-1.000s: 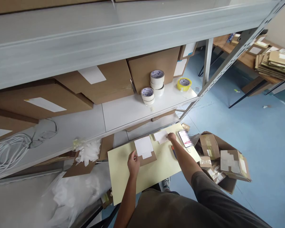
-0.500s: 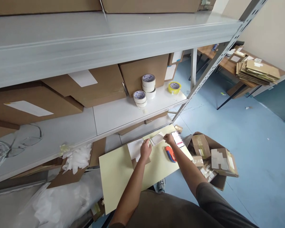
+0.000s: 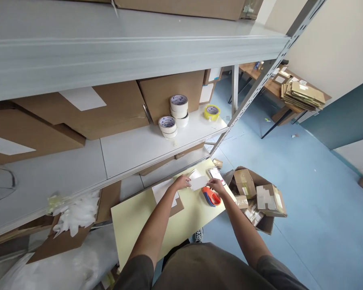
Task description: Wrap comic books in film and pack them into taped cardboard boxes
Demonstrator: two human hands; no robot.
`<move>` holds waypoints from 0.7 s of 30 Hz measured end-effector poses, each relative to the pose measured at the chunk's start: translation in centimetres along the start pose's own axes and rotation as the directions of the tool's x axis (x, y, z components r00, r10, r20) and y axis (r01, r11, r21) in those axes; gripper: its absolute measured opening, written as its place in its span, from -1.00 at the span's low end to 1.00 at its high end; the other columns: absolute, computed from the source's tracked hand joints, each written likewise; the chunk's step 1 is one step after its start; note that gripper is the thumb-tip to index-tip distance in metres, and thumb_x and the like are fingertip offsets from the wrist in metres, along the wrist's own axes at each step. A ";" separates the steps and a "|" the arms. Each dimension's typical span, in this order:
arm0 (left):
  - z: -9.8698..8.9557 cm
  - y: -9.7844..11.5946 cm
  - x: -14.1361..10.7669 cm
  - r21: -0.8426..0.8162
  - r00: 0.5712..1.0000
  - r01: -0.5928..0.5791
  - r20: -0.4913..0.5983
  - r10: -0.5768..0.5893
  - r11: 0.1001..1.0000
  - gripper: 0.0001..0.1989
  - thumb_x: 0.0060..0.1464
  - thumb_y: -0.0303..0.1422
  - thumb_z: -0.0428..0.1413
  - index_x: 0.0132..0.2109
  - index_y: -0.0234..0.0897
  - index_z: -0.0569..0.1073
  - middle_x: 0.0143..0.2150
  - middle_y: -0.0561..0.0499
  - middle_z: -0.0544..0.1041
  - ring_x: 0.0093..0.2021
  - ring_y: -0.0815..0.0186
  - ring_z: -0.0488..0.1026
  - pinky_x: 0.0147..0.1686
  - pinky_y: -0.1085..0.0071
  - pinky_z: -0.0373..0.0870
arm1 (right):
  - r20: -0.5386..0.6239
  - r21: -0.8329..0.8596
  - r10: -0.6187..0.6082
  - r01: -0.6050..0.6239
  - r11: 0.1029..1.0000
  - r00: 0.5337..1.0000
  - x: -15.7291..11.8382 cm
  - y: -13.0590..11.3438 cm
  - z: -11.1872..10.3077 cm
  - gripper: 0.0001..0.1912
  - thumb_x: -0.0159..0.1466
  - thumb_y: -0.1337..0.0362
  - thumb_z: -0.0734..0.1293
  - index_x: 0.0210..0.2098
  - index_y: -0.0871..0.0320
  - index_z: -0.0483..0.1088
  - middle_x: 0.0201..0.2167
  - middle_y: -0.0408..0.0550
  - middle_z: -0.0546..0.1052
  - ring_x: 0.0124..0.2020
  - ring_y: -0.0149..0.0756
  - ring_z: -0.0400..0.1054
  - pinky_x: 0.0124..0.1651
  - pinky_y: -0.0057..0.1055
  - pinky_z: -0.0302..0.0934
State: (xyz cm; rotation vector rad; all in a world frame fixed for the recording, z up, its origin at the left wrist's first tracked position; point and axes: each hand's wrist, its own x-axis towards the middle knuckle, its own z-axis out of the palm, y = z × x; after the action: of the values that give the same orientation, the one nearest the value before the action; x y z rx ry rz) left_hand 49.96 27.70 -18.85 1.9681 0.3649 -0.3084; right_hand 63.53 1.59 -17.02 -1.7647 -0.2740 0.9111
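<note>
A small white paper sheet [image 3: 199, 183] is stretched between my two hands above the pale yellow tabletop [image 3: 133, 225]. My left hand [image 3: 181, 182] pinches its left end, and my right hand [image 3: 217, 185] grips the right end with closed fingertips. Behind the sheet, another white paper piece [image 3: 195, 174] lies on the table. Left of my left hand is a brown cardboard piece [image 3: 177, 207] with white paper [image 3: 161, 190] on it, partly covered by my forearm. An orange and blue tape dispenser [image 3: 211, 197] rests just below my right hand. A phone [image 3: 218, 175] with a lit screen lies beyond it.
A grey metal shelf [image 3: 133, 149] ahead carries cardboard boxes [image 3: 109, 108], white tape rolls [image 3: 179, 105] and a yellow tape roll [image 3: 212, 112]. Right of the table, a large open carton [image 3: 264, 227] holds several small boxes. Flattened cardboard [image 3: 302, 94] is stacked on a wooden table.
My right hand has drawn a white sheet toward me, and my left hand has moved from the cardboard to its left end. The view has shifted slightly to the right.
</note>
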 end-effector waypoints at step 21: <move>-0.1 0.0 0.7 -0.362 0.995 0.094 0.051 -0.082 0.927 -0.65 -0.29 -0.16 0.45 -0.32 -0.29 0.71 -0.28 -0.13 0.72 -0.20 0.08 0.62 -0.14 0.28 0.47 | -0.084 0.289 0.003 0.022 0.957 0.996 -2.3 -3.4 -1.2 -0.56 0.05 -0.07 0.56 -0.27 0.11 0.52 -0.30 -0.05 0.62 -0.28 -0.21 0.48 -0.15 -0.29 0.36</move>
State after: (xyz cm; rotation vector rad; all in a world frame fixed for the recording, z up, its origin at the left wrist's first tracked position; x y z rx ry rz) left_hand 50.67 27.88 -19.04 1.5819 0.4548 -0.3076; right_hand 63.59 0.76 -12.83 -1.5236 -0.0884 0.8229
